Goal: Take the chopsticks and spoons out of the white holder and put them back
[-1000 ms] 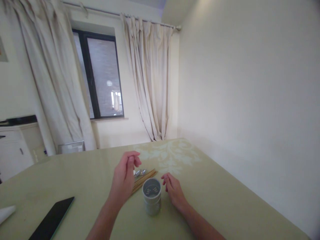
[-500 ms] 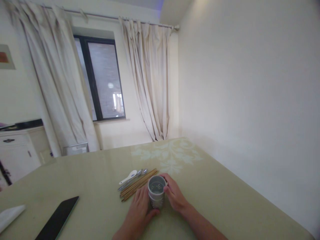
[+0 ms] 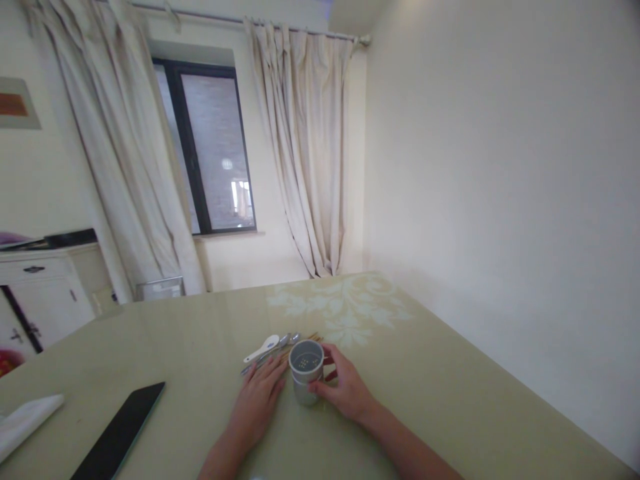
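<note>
A grey chopstick holder (image 3: 306,375), round and with small holes in its bottom, stands roughly upright in front of me, its mouth facing up. My right hand (image 3: 345,387) grips it from the right, thumb on the near side and fingers behind. To the left of the holder, my left hand (image 3: 260,397) lies palm down with fingers stretched over the wooden chopsticks (image 3: 314,337), hiding most of them. Just beyond those fingertips are a white spoon (image 3: 263,348) with a blue mark and metal spoons (image 3: 286,339).
The greenish table (image 3: 450,407) has a pale leaf pattern at its far end. A dark flat device (image 3: 120,430) lies at the left, with a white object (image 3: 30,420) beside it. A wall (image 3: 500,233) runs along the right edge. Curtains (image 3: 310,147) hang by the window.
My left hand has left the holder and moved left onto the chopsticks. My right hand has shifted its grip further around the holder, which sits slightly left of before. The view has tilted slightly.
</note>
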Available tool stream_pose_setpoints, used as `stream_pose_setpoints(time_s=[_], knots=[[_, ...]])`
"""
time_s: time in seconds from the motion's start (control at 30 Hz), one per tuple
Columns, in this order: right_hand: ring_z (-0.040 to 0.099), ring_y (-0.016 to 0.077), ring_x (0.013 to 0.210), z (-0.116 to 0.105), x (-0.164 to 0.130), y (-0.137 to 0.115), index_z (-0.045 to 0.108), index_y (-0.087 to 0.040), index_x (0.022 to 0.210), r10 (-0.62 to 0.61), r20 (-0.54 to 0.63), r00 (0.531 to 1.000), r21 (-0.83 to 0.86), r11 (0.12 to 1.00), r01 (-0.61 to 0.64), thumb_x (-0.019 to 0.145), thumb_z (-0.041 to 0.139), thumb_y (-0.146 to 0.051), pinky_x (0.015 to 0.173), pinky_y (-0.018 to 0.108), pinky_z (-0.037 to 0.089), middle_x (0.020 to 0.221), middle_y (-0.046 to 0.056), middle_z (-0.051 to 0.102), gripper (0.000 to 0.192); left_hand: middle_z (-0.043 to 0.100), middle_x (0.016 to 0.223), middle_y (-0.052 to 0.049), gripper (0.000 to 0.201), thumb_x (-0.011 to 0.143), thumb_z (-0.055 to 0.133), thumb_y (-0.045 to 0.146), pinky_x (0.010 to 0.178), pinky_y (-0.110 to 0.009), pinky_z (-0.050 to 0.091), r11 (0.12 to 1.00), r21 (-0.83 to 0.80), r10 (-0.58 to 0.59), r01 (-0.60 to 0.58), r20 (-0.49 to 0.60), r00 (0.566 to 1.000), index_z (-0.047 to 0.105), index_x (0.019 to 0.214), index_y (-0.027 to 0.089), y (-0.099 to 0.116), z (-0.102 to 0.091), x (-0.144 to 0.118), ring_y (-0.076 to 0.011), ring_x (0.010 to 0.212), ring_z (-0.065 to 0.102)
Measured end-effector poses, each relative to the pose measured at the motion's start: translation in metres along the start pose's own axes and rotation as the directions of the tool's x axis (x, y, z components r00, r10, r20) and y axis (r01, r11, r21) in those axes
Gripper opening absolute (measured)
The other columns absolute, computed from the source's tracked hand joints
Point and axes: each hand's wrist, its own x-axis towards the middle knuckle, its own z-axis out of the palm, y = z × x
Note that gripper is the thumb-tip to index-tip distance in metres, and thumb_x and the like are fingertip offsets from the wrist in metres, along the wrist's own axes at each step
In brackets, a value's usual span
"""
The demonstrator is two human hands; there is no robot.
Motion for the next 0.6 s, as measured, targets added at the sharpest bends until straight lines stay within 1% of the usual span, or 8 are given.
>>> stream_pose_setpoints(time_s=[0.07, 0.17, 0.27, 0.37, 0.5, 0.6], knots=[[0.065, 0.0268, 0.115, 0.001, 0.000, 0.001, 0.057, -0.025, 0.134, -0.006, -0.021, 1.000, -0.052, 0.999, 0.005, 0.079, 0.085, -0.036, 0.081, 0.035, 0.058, 0.131, 0.010, 0.065, 0.063, 0.057, 0.156, 0.002, 0.048, 0.106, 0.041, 0.030, 0.123, -0.049, 0.043, 0.998, -0.062, -0.032, 0.032, 0.010, 0.999, 0.055, 0.151, 0.038, -0.003, 0.003, 0.002, -0.0221, 0.146, 0.053], [0.065, 0.0251, 0.104, 0.004, -0.001, 0.001, 0.061, -0.024, 0.130, 0.001, -0.056, 0.998, -0.137, 0.991, -0.008, 0.079, 0.085, -0.035, 0.078, 0.034, 0.058, 0.124, 0.009, 0.064, 0.057, 0.060, 0.153, 0.001, 0.049, 0.103, 0.040, 0.024, 0.121, -0.045, 0.047, 0.991, -0.108, -0.075, 0.073, -0.017, 0.997, 0.061, 0.146, 0.036, -0.012, 0.009, 0.002, -0.0207, 0.142, 0.057], [0.065, 0.0225, 0.096, 0.008, -0.003, -0.002, 0.060, -0.024, 0.133, 0.027, -0.077, 0.997, -0.113, 0.993, -0.035, 0.081, 0.082, -0.031, 0.075, 0.033, 0.058, 0.120, 0.009, 0.063, 0.056, 0.062, 0.150, -0.001, 0.060, 0.094, 0.039, 0.012, 0.119, -0.045, 0.048, 0.987, -0.116, -0.113, 0.110, -0.017, 0.993, 0.063, 0.145, 0.033, -0.021, 0.014, 0.000, -0.0209, 0.139, 0.060], [0.065, 0.0213, 0.093, 0.011, -0.006, -0.004, 0.056, -0.024, 0.138, 0.049, -0.108, 0.993, -0.078, 0.995, -0.058, 0.081, 0.078, -0.023, 0.074, 0.033, 0.058, 0.120, 0.008, 0.061, 0.061, 0.063, 0.150, -0.002, 0.065, 0.089, 0.038, 0.008, 0.118, -0.046, 0.050, 0.983, -0.126, -0.134, 0.132, -0.009, 0.991, 0.065, 0.144, 0.030, -0.028, 0.016, -0.003, -0.0228, 0.138, 0.061], [0.065, 0.0201, 0.090, 0.016, -0.010, -0.005, 0.053, -0.024, 0.140, 0.061, -0.126, 0.990, -0.103, 0.992, -0.075, 0.077, 0.075, -0.015, 0.075, 0.034, 0.058, 0.121, 0.007, 0.060, 0.068, 0.069, 0.142, -0.002, 0.062, 0.088, 0.040, 0.010, 0.114, -0.045, 0.054, 0.984, -0.138, -0.132, 0.117, -0.105, 0.986, 0.070, 0.137, 0.031, -0.032, 0.018, -0.005, -0.0238, 0.131, 0.066], [0.066, 0.0194, 0.088, 0.019, -0.011, -0.002, 0.052, -0.024, 0.141, 0.055, -0.123, 0.991, -0.097, 0.993, -0.067, 0.077, 0.073, -0.013, 0.075, 0.034, 0.059, 0.122, 0.007, 0.059, 0.069, 0.073, 0.137, -0.003, 0.050, 0.094, 0.044, 0.019, 0.109, -0.042, 0.058, 0.990, -0.127, -0.080, 0.056, -0.196, 0.977, 0.072, 0.134, 0.031, -0.029, 0.017, -0.003, -0.0230, 0.125, 0.070]])
